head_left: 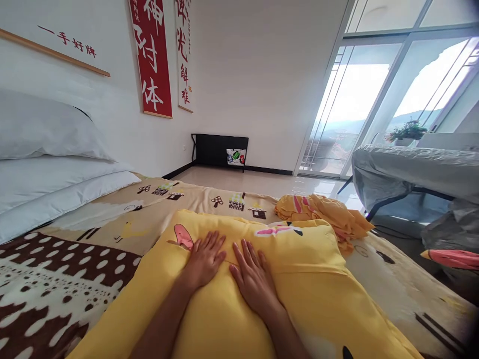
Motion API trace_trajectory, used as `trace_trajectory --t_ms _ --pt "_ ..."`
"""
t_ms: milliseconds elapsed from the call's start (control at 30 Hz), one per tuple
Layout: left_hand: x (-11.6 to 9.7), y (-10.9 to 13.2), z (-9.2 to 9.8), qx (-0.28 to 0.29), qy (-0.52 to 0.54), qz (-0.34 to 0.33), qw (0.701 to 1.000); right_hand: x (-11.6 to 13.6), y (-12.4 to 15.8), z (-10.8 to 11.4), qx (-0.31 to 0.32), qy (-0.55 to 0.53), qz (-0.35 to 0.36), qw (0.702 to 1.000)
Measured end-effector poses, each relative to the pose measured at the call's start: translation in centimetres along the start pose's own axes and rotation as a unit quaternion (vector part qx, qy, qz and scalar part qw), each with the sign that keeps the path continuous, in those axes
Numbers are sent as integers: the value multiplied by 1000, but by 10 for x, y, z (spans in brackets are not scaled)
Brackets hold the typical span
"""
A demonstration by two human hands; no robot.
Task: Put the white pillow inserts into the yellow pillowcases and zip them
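Note:
A puffy yellow quilt (220, 314) with pink and black printed figures lies folded on the bed in front of me. My left hand (205, 259) rests flat on its upper part, fingers spread, beside a pink printed shape. A short way to the right, my right hand (252, 274) also presses palm down on the yellow cloth with its fingers stretched out. Neither hand grips anything. Just beyond the quilt's far right corner sits a crumpled bundle of yellow-orange cloth (318, 212).
Beneath the quilt spreads a beige and brown patterned blanket (112, 222). White pillows (52, 129) are stacked at the left. A low black stand (215, 149) is against the far wall. On the right are a plastic-covered piece of furniture (415, 167), a potted plant (407, 130) and glass doors (348, 99).

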State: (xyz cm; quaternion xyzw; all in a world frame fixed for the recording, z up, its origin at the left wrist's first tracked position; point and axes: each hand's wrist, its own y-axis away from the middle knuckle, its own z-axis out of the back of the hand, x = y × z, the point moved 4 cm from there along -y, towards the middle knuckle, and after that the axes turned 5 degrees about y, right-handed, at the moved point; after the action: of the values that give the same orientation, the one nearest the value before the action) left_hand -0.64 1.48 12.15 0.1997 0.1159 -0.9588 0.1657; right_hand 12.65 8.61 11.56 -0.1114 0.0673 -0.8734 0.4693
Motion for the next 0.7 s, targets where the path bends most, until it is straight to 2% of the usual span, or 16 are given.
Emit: trace_trajectory --t_ms 67,167,267,400,467,533,700 --pt "12 -5 -15 46 1 26 999 -1 -1 -5 10 2 3 1000" --pt "20 -7 -21 56 1 30 998 -4 1 -2 12 -3 1 1000" --pt "12 -1 -14 35 -14 37 999 -4 2 -3 -9 -6 -1 1000" --pt "4 23 10 -35 -46 68 996 -20 3 -9 -66 3 -8 998" --pt "12 41 22 -64 -61 82 993 -48 7 -9 -92 16 -44 995" --pt "29 58 28 -74 -70 94 990 -88 18 -9 -101 31 -96 990" --pt "93 80 22 -29 -59 154 986 -202 68 -23 -23 34 -226 973"
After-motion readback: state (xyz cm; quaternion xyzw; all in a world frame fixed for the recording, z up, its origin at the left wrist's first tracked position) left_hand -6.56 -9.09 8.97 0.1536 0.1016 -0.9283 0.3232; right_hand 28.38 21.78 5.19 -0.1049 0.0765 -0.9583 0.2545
